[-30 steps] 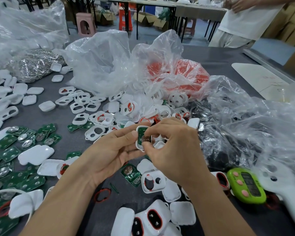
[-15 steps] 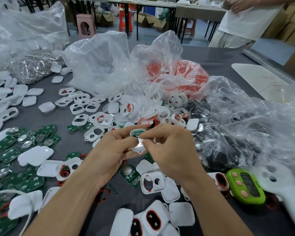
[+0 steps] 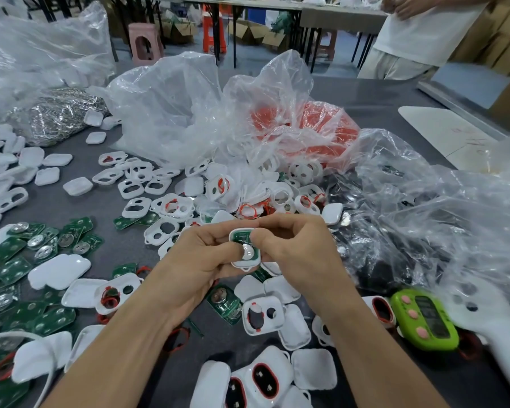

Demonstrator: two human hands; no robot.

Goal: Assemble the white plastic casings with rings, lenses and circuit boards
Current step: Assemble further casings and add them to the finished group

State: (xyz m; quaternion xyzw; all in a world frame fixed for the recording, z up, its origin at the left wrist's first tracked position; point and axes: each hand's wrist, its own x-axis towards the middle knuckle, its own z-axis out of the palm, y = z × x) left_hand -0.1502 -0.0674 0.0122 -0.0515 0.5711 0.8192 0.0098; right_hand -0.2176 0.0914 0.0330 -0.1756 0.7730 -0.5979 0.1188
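Note:
Between both hands, above the table's middle, is a small white casing (image 3: 246,249) with a green circuit board and a silver round part inside. My left hand (image 3: 202,260) grips its left side, thumb on the silver part. My right hand (image 3: 295,254) pinches its right edge from above. Several loose white casings (image 3: 165,207) lie behind the hands, some with red rings. Green circuit boards (image 3: 44,242) are spread at the left. One casing with a red ring (image 3: 262,316) lies just below my hands.
Crumpled clear plastic bags (image 3: 189,113) fill the back and right; one holds red parts (image 3: 306,125). A green device (image 3: 424,319) and a white handheld tool (image 3: 489,328) lie at the right. A bag of silver parts (image 3: 56,113) sits back left. A person stands at the far right.
The casing has been tilted in my hands, so the silver part now faces up under my left thumb. Both hands stayed nearly in place.

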